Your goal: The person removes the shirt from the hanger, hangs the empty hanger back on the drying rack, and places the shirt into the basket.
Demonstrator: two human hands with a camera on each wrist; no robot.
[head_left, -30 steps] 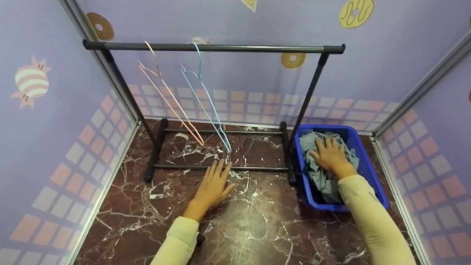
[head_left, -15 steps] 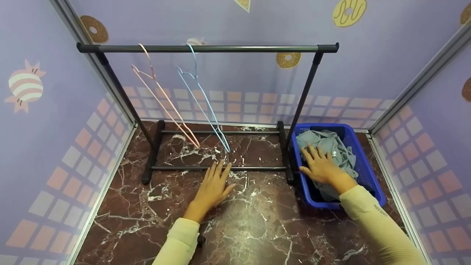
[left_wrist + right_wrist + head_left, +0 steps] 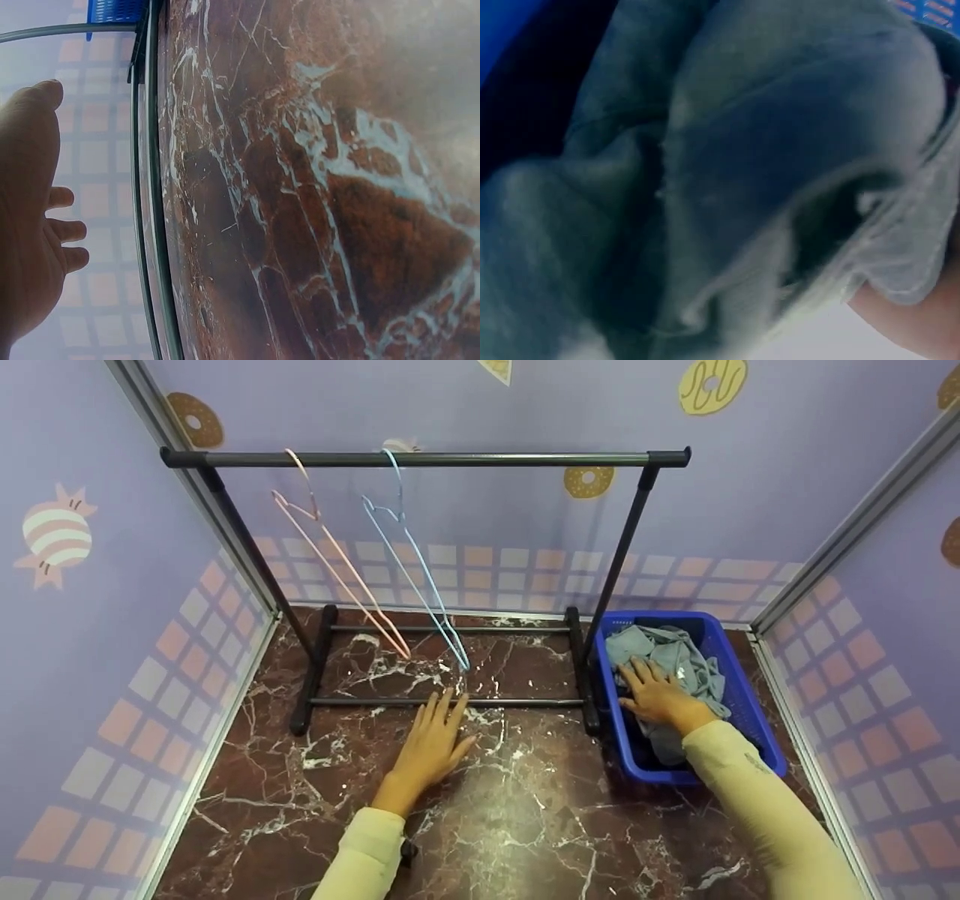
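Note:
In the head view my right hand [image 3: 660, 701] rests on a crumpled grey-blue garment [image 3: 701, 667] in a blue plastic basket [image 3: 750, 720]. Its fingers are spread over the cloth, with the thumb apart from them. Blurred folds of the garment [image 3: 780, 150] fill the right wrist view and hide most of that hand; a stitched edge crosses the skin. My left hand [image 3: 427, 742], fingers extended and holding nothing, is over the marble-patterned floor near the front bar of the garment rack [image 3: 487, 460]. A pink hanger [image 3: 352, 570] and a light blue hanger [image 3: 424, 562] hang from its rail.
The basket stands right beside the rack's right foot [image 3: 589, 675]. The rack's lower front bar [image 3: 517, 703] runs just beyond my left fingertips. Printed panels enclose the floor [image 3: 510, 825] at the back and on both sides.
My right hand has come back toward the near left part of the basket, and the garment's folds have shifted under it. The view has moved slightly. My left hand has barely moved.

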